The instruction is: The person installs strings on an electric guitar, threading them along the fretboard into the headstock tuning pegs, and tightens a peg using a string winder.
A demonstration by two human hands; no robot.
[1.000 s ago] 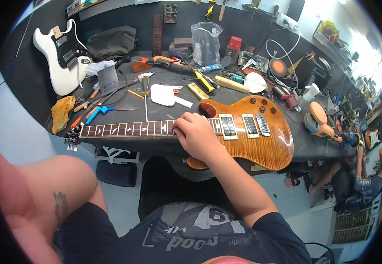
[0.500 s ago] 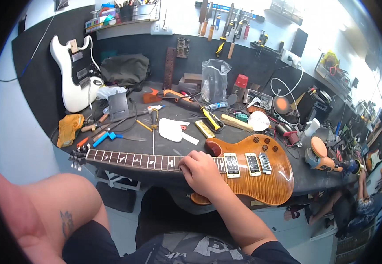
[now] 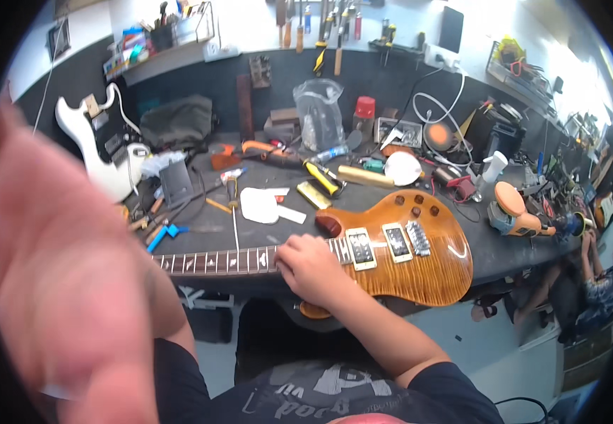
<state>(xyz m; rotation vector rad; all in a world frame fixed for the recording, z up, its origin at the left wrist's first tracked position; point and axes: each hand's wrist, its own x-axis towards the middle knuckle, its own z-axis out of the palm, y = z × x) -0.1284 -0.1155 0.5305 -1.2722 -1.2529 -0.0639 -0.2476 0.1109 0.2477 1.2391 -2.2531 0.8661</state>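
Note:
An amber flame-top electric guitar (image 3: pixel 437 265) lies face up along the bench's front edge, its body to the right and its neck pointing left. My right hand (image 3: pixel 311 270) is closed over the upper end of the fretboard, near the pickups, with its fingers curled across the strings' side. Large and smeared, my left hand (image 3: pixel 66 275) is raised close at the left, away from the guitar; how its fingers are set cannot be made out. It hides the guitar's headstock.
Behind the neck lie a screwdriver (image 3: pixel 233 192), a white flat piece (image 3: pixel 258 205) and a yellow-black tool (image 3: pixel 323 179). A white guitar body (image 3: pixel 84 145) leans at the back left. An orange sander (image 3: pixel 518 215) stands right of the guitar; another person (image 3: pixel 599 286) is at the far right.
My left hand has come up close on the left, covering the headstock. My right hand stays on the neck. The whole view has shifted a little.

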